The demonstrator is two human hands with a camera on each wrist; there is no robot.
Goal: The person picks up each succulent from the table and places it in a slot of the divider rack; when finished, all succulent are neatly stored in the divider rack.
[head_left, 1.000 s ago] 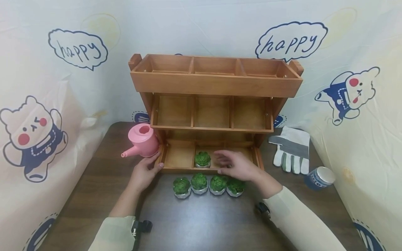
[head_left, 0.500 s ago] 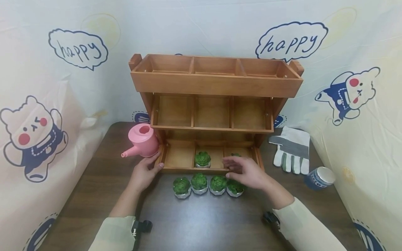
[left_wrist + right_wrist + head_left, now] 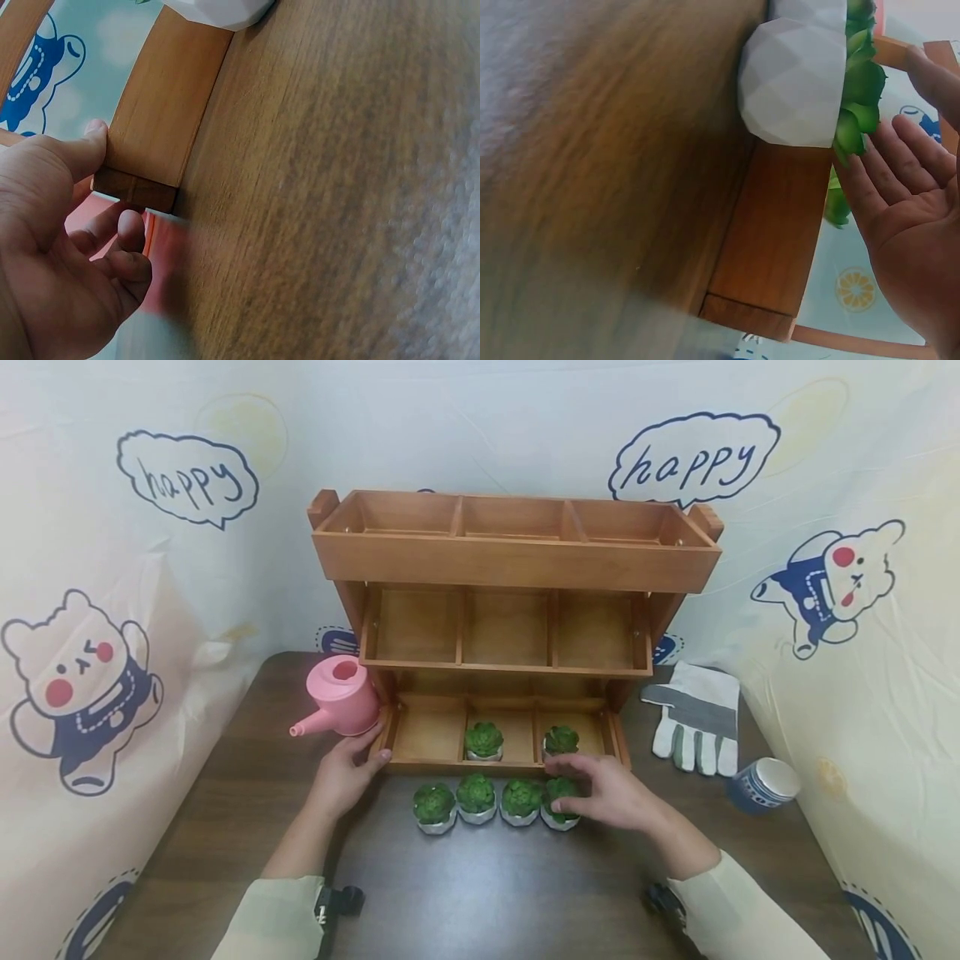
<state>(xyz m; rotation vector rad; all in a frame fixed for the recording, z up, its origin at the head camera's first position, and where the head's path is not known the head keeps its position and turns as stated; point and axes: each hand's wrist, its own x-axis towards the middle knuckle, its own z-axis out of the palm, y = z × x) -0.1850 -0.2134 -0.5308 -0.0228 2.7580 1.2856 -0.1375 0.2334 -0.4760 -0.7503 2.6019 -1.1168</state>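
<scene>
A three-tier wooden plant stand [image 3: 517,564] with divided compartments stands at the back of the table. My left hand [image 3: 345,778] grips the left end of its bottom tier, thumb at the board's edge and fingers curled round the corner [image 3: 135,187]. My right hand [image 3: 611,789] is by the bottom tier's right part, fingers extended and nothing held. Just under it is a potted succulent [image 3: 561,793], the rightmost of several in front of the stand; its faceted white pot [image 3: 795,82] shows in the right wrist view. Succulents occupy the bottom tier's middle [image 3: 484,741] and right [image 3: 561,740] compartments.
A pink watering can [image 3: 341,697] stands left of the stand, close to my left hand. On the right lie a grey-and-white work glove [image 3: 696,718] and a blue jar with a pale lid [image 3: 765,785]. A printed cloth hangs behind and at both sides.
My right hand has drawn back from the bottom tier and moved right and toward the front row, uncovering the succulent in the right compartment. My left hand stays in place.
</scene>
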